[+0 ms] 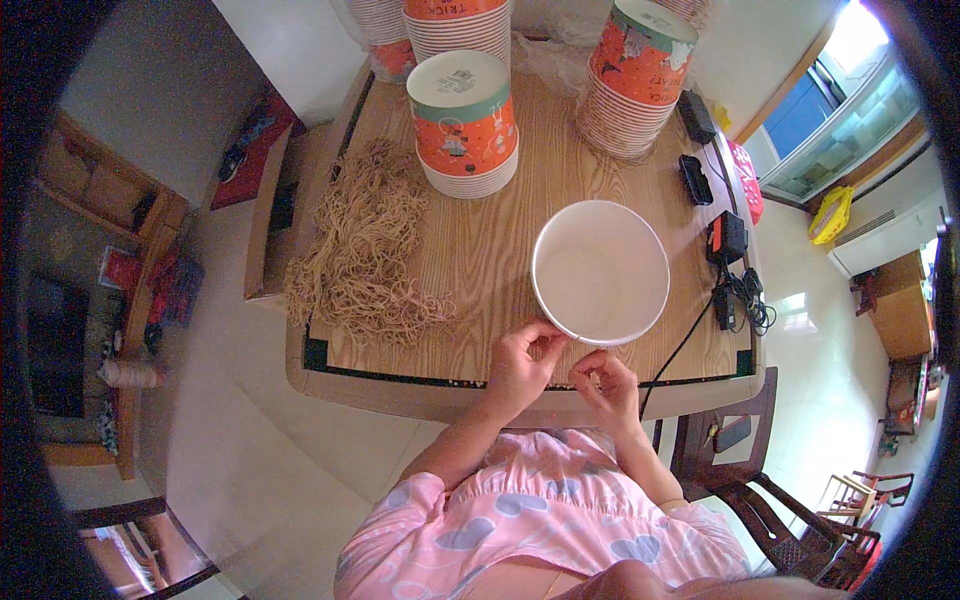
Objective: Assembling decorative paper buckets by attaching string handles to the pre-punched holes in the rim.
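Working at the near rim of a round white paper bucket (600, 275) over a pale wood-grain tabletop (480, 280)

Bringing the bare left hand (522, 368) up to the near edge of the bucket, with thumb and forefinger drawn narrow; pinching the rim or merely touching it, cannot tell. Holding the bare right hand (607, 385) just beside, below the same rim, with curled fingers and a narrow gap at the tips; gripping something thin or nothing, cannot tell. Seen with mouth upward, over the right half of the tabletop.

Note, on the left of this surface, a loose, tangled heap of tan twine (365, 250); beyond it, a stack of inverted orange paper buckets with a teal band (465, 140); farther right, a taller stack of similar orange buckets (640, 85). Observe, along the right side, a small black plastic tray (695, 180) and black power adapters (727, 238) with bunched cable.

Compare, around the table, a glossy pale tiled floor (240, 400); at lower right, a dark wooden chair (690, 440); at left, a brown cardboard box (262, 250) and, farther off, an orange-brown wooden cabinet (128, 420); at upper right, a bright glazed window (845, 145) and a crumpled yellow bag (830, 215).
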Tool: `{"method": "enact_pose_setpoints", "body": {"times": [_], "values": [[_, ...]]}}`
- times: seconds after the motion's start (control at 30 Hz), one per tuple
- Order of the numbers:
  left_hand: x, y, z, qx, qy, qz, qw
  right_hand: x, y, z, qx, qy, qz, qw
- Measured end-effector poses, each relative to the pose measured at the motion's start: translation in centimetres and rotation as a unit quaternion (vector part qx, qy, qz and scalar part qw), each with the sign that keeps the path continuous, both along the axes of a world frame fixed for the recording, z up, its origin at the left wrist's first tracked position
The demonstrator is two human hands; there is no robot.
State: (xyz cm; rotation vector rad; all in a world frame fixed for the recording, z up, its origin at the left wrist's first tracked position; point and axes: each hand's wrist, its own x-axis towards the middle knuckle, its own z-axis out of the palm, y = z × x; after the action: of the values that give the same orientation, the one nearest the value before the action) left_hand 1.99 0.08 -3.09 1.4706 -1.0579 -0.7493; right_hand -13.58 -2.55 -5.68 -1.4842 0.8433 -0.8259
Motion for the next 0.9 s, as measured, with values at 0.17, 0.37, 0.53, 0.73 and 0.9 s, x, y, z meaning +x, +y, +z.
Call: {"method": "enact_pose_setpoints", "body": {"times": [0.17,0.37,0.53,0.73,0.9], "values": [[-0.1,-0.4,-0.1,-0.012,-0.032,0.035,0.999,0.2,0.1,1.1,0.039,-0.034,-0.016,0.999],[-0.1,-0.8,-0.2,0.003,-0.008,0.023,1.0,0.0,-0.2,1.6,0.071,-0.03,0.006,0.997],[0.3,-1.0,-0.5,-0.025,-0.005,-0.02,0.999,0.4,0.0,1.2,0.109,-0.058,-0.071,0.99],[0.0,-0.3,0.1,-0.025,0.037,0.011,0.999,0.3,-0.2,0.4,0.108,-0.063,-0.076,0.989],[-0.4,0.2,0.2,0.042,0.029,-0.024,0.998,0.4,0.0,0.4,0.072,-0.045,-0.076,0.994]]}}
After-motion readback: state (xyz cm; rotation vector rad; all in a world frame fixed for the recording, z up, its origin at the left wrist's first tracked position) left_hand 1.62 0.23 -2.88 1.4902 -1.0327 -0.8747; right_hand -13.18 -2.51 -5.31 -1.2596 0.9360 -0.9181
